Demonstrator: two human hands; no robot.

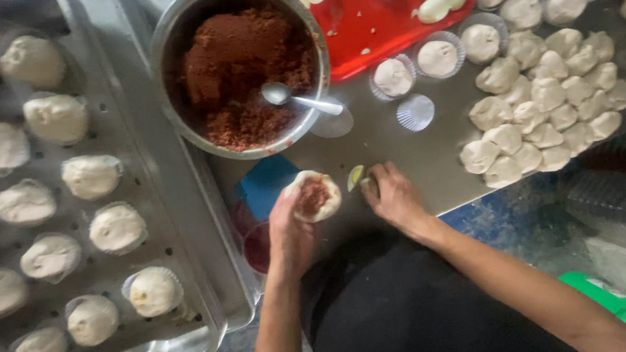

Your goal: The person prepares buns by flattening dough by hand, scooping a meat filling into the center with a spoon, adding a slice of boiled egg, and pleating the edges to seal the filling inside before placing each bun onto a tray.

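Your left hand (292,226), frame centre, cups an open dough round (315,197), brown filling facing up, roughly round, no clear long axis. Your right hand (393,196) pinches a pale egg wedge (356,176) on the table (400,150), tip pointing up-right. Red tray (372,26) at top centre.

A dull grey metal worktop (400,147) fills most of the view, lit evenly from above with soft glare on its surface. Its near edge runs at a slant, and below it shows a worn floor (503,221), blue-grey and mottled with pale patches. To the right the floor turns lighter, like bare concrete. A bright green plastic object (621,304) lies on the floor in the lower right corner. No walls or windows are in view.
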